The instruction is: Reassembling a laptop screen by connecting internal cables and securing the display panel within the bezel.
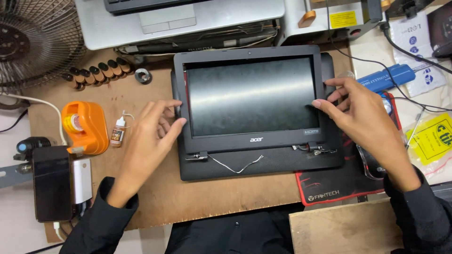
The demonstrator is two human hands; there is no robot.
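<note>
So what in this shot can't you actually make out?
All in the head view:
- Left hand fingertips: curled behind the laptop screen panel's left edge, so the grip there is hidden.
- Black mouse: mostly covered by the right hand and wrist.
- Silver laptop: its upper part is cut off by the top edge.
- Small glue bottle: its label is too small to read.

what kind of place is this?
Likely an electronics repair bench: both hands grip a detached laptop screen with loose hinges and a trailing wire, beside a glue bottle, an orange tape dispenser and another laptop.
</note>
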